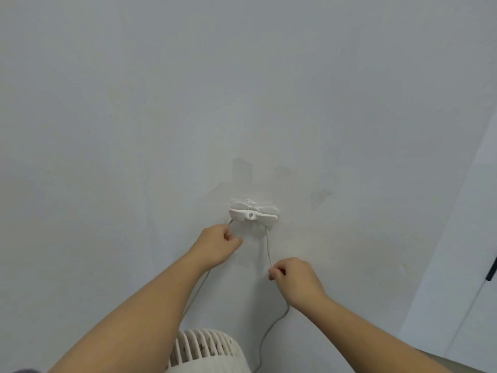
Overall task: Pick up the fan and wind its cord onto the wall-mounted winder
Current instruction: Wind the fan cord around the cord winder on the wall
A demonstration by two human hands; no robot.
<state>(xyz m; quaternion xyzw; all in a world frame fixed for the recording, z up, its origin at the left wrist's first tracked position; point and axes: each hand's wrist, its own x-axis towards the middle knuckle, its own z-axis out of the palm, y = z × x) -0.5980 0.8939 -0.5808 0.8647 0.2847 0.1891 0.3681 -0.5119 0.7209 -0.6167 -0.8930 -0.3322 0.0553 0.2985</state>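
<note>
Winder point(252, 214): white, two-winged, fixed to the wall point(134, 117), a little right of centre. It carries the cord point(268, 246). How many turns lie on it I cannot tell, as everything is white on white.

- Right end: the cord drops straight down to the right hand point(294, 278). Grip: thumb and forefinger pinching the cord. Below the hand the cord runs on to the bottom edge, just right of the fan.
- Left end: a second stretch comes off into the left hand point(217, 244), just below the winder. Grip: fingers curled round the cord. That stretch is then mostly hidden behind the left forearm.

Fan point(207, 351): white ribbed grille, near, low centre. It is cut off by the bottom edge and partly covered by the left forearm; the base is not seen.

Far right: pale door point(462, 251) with a dark handle point(492, 267), cut by the frame edge.
</note>
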